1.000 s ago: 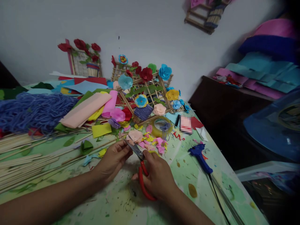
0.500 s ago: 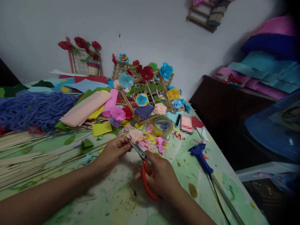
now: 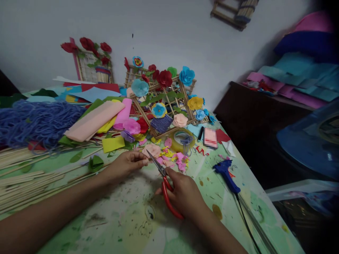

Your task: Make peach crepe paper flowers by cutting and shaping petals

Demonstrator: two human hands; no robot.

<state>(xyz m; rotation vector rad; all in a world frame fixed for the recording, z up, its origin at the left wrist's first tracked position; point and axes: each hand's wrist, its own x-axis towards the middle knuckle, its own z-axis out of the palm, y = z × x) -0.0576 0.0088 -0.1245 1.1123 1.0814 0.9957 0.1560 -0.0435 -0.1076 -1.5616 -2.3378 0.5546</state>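
Observation:
My right hand (image 3: pixel 184 192) is closed around the red handles of a pair of scissors (image 3: pixel 161 169). Their metal blades look nearly together and point up and left, the tip in front of a peach paper flower (image 3: pixel 151 150). Just left of the blades is my left hand (image 3: pixel 131 163), thumb and fingertips pinched together. What they pinch, if anything, is too small to make out. The peach flower is right behind those fingertips; whether they touch it I cannot tell. Pink and yellow paper scraps (image 3: pixel 181 162) lie beyond the scissors.
A roll of tape (image 3: pixel 173 144) and stick frames with paper flowers (image 3: pixel 164 78) stand behind. On the right lies a blue glue gun (image 3: pixel 227 176) with its cord. To the left are wooden sticks (image 3: pixel 31 188), blue yarn (image 3: pixel 39 121) and rolled crepe paper (image 3: pixel 95 120).
The scissors' handles have come closer together and the blades have closed. The tip has pulled slightly right, away from my left fingertips. The whole view has shifted a little.

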